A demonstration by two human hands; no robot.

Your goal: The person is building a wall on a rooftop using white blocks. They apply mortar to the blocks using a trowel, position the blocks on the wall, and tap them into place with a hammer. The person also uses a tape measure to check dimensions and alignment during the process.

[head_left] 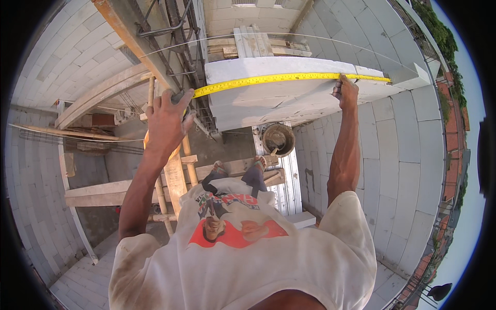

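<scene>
A yellow tape measure (268, 80) is pulled out along the upper edge of a white block wall (289, 98). At the blade's left end my left hand (166, 118) is closed around the tape's case, which the hand mostly hides. My right hand (345, 92) grips the blade toward its right end, thumb near the tape's edge and the other fingers curled in. Beyond that hand the blade runs on to the corner by the side block wall (380, 129).
Left of the wall rise steel reinforcing bars (183, 57) and a timber board (132, 39). A thin string (315, 37) arches across beyond the wall. Below stand a mortar bucket (265, 139), planks (103, 194) and a bamboo-and-timber frame (175, 181). My feet (219, 168) are on planks.
</scene>
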